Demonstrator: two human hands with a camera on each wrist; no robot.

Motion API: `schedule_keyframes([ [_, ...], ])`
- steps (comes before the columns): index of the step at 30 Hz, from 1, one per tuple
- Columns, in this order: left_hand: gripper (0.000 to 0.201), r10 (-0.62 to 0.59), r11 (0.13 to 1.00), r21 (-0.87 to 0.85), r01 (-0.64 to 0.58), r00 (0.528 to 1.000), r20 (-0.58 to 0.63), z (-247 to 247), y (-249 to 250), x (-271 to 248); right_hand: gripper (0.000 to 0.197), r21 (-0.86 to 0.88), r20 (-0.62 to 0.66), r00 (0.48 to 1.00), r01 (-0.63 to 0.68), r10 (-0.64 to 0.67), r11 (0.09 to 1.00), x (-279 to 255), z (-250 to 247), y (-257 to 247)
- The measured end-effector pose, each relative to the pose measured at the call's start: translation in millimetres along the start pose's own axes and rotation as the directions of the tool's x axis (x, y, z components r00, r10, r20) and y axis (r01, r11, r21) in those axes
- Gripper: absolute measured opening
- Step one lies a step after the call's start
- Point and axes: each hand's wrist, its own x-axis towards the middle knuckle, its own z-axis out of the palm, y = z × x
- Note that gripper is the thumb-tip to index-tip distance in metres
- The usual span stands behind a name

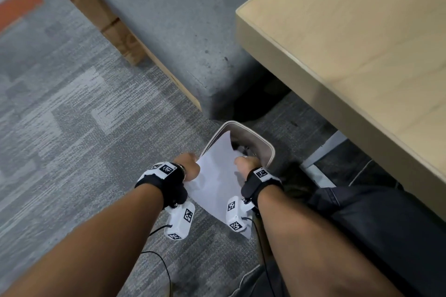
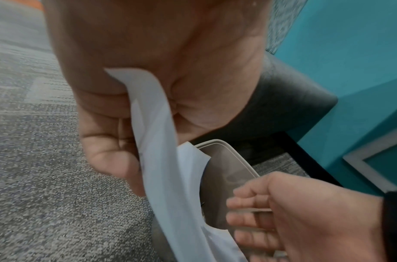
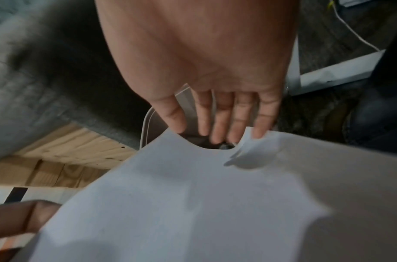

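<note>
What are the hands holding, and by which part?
The left hand pinches the paper by its left edge. The right hand holds nothing, its fingers straight over the bin.

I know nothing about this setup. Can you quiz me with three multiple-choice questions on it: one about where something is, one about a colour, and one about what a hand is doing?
1. Where does the small bin stand?
A. on a shelf
B. on the carpet
C. on a chair seat

2. What colour is the sheet of paper?
A. white
B. yellow
C. pink

3. What is the left hand doing?
A. lying flat on the floor
B. holding a pen
C. pinching the paper's edge

Answers:
1. B: the head view shows the bin down on the grey patterned carpet.
2. A: the sheet looks plain white in all three views.
3. C: the left wrist view shows its fingers and thumb closed on the sheet.
</note>
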Motion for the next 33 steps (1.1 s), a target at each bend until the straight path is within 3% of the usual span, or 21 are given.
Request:
schedule_keyframes([
  [2,0.041,-0.005,1.0,-0.021,0.005,1.0,-0.008,0.2,0.9,-1.8,0.019,0.152,0.133,0.99,-0.072,0.052,0.986,-25.1,1.8,-5.0],
  [5,0.039,-0.004,0.999,-0.054,0.004,1.0,-0.003,1.5,-0.6,-3.5,0.016,0.124,0.158,0.986,-0.074,0.054,0.99,-23.4,2.7,0.0],
  [7,0.04,-0.004,0.997,-0.073,0.004,1.0,0.003,1.3,-3.1,-4.6,0.022,0.101,0.02,1.0,-0.008,0.007,0.995,3.7,1.0,5.8],
  [10,0.038,0.007,0.994,-0.105,-0.006,1.0,0.009,0.3,-9.5,-2.9,0.04,-0.073,-0.206,0.971,0.109,-0.122,0.991,-14.4,-12.5,-4.2],
  [13,0.038,0.017,0.982,-0.187,-0.014,1.0,0.012,1.2,-15.9,1.2,0.045,-0.187,-0.309,0.944,0.058,-0.114,0.981,-44.0,-22.2,-8.8],
  [15,0.032,-0.015,0.965,-0.261,0.013,1.0,-0.004,2.7,-21.3,-1.9,0.039,-0.265,-0.205,0.978,-0.027,-0.029,0.964,-48.4,-23.4,-5.8],
  [18,0.028,-0.046,0.926,-0.377,0.026,0.998,-0.045,14.2,-36.1,1.9,0.036,-0.502,0.065,0.997,0.075,-0.048,0.862,-62.8,-30.1,-5.4],
  [21,0.027,-0.058,0.874,-0.486,0.017,0.996,-0.068,15.5,-39.1,-14.6,0.051,-0.536,-0.039,0.992,0.082,-0.122,0.84,-87.8,-36.5,-15.9],
  [24,0.012,-0.091,0.823,-0.567,0.046,0.995,-0.051,8.8,-34.4,-50.0,0.046,-0.596,-0.161,0.928,0.179,-0.335,0.783,-120.6,-38.3,-34.2],
  [26,0.014,-0.099,0.75,-0.659,0.056,0.995,-0.029,10.7,-34.2,-64.1,0.037,-0.699,-0.132,0.891,0.227,-0.434,0.678,-154.3,-33.4,-55.3],
  [29,0.011,-0.104,0.573,-0.818,0.046,0.994,-0.017,8.9,-22.5,-83.3,0.034,-0.818,-0.06,0.831,0.277,-0.553,0.504,-212.5,-21.4,-86.6],
  [33,0.023,-0.048,0.493,-0.863,-0.111,0.987,-0.154,-13.8,0.9,-113.5,0.022,-0.885,0.081,0.634,0.4,-0.769,0.237,-301.3,-6.8,-117.8],
])
